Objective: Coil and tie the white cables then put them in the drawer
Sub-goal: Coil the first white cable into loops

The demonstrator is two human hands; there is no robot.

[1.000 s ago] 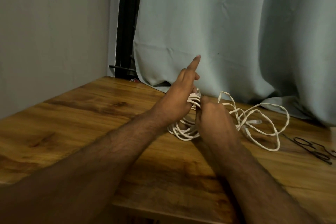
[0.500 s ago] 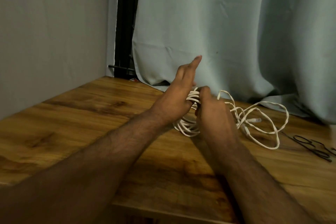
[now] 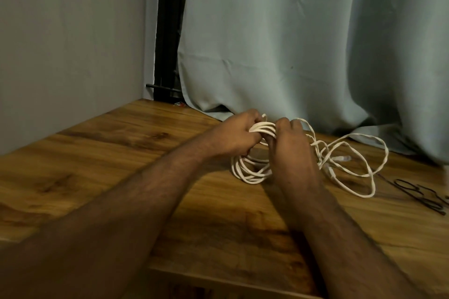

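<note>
Wooden table (image 3: 102,177) fills the lower frame, its grain running toward the far corner. Two bare forearms reach in from the bottom edge and meet at centre. Left hand (image 3: 234,136) has its fingers curled around the top of a bundle of white cable (image 3: 252,172); right hand (image 3: 290,150) grips the same bundle just beside it. Coiled loops hang from both hands down to the tabletop. Right of centre, loose white loops (image 3: 359,170) sprawl across the wood. At the right edge lie thin black ties (image 3: 422,194). Behind, a pale curtain (image 3: 303,43) hangs, with a grey wall (image 3: 73,43) at upper left.
</note>
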